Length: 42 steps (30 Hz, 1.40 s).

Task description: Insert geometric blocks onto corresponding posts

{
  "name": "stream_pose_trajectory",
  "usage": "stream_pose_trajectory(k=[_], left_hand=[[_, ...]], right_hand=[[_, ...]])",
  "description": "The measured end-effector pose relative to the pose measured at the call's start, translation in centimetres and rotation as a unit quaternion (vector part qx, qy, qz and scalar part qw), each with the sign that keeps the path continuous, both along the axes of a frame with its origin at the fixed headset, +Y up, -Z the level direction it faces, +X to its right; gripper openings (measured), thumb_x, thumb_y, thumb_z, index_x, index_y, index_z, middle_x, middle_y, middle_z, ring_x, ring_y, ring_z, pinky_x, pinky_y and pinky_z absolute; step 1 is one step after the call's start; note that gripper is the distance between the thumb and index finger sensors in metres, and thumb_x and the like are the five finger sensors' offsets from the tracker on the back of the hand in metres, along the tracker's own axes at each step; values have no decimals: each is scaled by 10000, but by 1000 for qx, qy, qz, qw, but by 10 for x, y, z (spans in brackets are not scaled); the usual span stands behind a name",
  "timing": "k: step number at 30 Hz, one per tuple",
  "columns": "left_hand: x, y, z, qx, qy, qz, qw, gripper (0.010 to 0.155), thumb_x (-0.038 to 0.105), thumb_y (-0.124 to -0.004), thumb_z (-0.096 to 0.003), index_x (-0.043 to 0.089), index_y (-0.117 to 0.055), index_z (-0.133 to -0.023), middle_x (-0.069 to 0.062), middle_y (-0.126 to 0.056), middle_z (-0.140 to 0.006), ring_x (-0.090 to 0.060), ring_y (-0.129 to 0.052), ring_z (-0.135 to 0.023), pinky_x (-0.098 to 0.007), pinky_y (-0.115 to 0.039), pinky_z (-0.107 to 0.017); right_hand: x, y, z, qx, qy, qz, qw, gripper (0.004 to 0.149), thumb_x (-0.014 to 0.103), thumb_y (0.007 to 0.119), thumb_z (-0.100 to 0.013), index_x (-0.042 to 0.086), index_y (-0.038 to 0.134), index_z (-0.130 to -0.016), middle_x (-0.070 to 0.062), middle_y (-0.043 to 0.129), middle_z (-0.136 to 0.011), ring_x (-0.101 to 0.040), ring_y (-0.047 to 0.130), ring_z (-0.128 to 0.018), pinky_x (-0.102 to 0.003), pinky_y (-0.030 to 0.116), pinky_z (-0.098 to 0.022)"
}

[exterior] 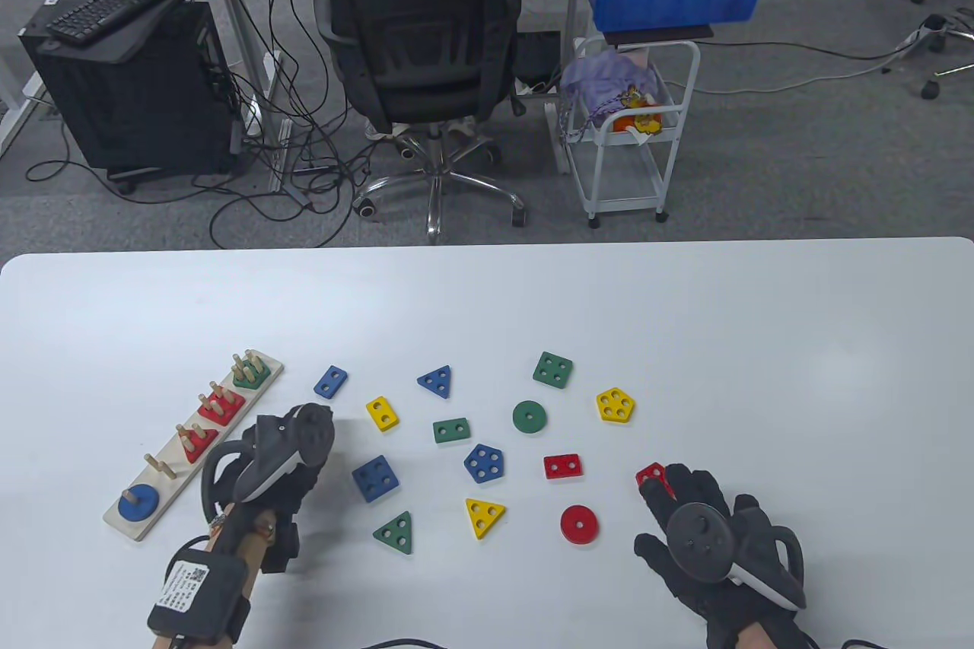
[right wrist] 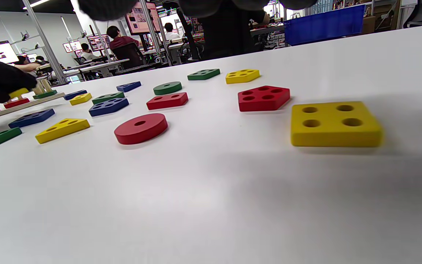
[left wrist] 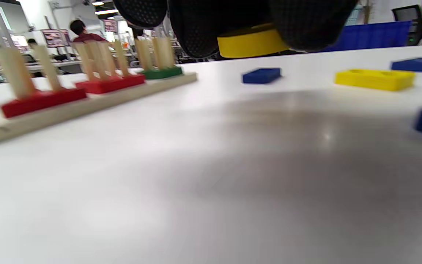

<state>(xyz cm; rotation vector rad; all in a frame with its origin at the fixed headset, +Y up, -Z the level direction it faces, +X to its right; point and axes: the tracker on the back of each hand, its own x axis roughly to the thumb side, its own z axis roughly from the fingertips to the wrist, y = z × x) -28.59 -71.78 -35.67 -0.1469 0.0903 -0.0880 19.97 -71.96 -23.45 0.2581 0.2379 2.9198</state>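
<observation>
A yellow round block [left wrist: 249, 44] is pinched by the left hand [exterior: 285, 455] beside the peg board [exterior: 114, 516]. The right hand [exterior: 704, 535] is spread flat on the desk [exterior: 685, 314], fingers straight, by the red pentagon [exterior: 653, 476].

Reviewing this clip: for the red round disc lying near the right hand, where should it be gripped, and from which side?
Pinch the red disc across its outer rim, coming from above. It lies flat with bare table all round it, and the right hand is closest. Its round edge suits any angle, and the centre hole stays free for the post.
</observation>
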Motion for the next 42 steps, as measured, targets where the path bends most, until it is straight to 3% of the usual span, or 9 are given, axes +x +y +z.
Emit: stream_pose_trajectory(k=[4, 8, 14, 19, 42], left_hand=[[-34, 19, 14, 35, 36, 3, 999, 624, 423, -810, -472, 401, -568, -1047, 90, -617, -1173, -188, -733, -1038, -522, -573, -811], [-78, 22, 29, 53, 100, -22, 993, 624, 431, -812, -471, 404, -571, -1046, 95, -624, -1171, -179, -729, -1043, -524, -571, -812], [-131, 19, 43, 27, 197, -65, 978, 631, 433, -821, -462, 418, -574, -1043, 112, -629, -1171, -192, -717, -1056, -538, -557, -817], [-160, 20, 53, 4, 235, -20, 972, 644, 437, -842, -450, 413, -587, -1042, 107, -663, -1158, -191, -741, -1044, -541, -569, -810], [-169, 7, 52, -29, 236, -3, 971, 664, 459, -865, -429, 428, -596, -1036, 131, -697, -1141, -179, -745, -1052, -545, -572, -807]], right_hand=[[0, 0, 0, 1, 0, 0, 1000, 667, 527, 581, -517, 189, 421, -1069, -221, 342, -1128, -513, 385, -1025, -804, 339, -624], [1, 0, 0, 0, -3, -1, 1000, 667, 527, 581, -517, 188, 421, -1069, -220, 341, -1128, -514, 383, -1025, -804, 339, -625], [1, 1, 0, 4, -2, -2, 1000, 666, 526, 582, -517, 189, 423, -1068, -220, 344, -1127, -513, 386, -1024, -802, 340, -625], [1, 0, 0, -2, -3, -1, 1000, 666, 526, 582, -517, 187, 424, -1068, -221, 342, -1128, -514, 387, -1024, -803, 340, -625], [1, 0, 0, -10, -2, 1, 1000, 666, 527, 581, -517, 187, 426, -1069, -221, 345, -1127, -515, 396, -1023, -802, 342, -625]])
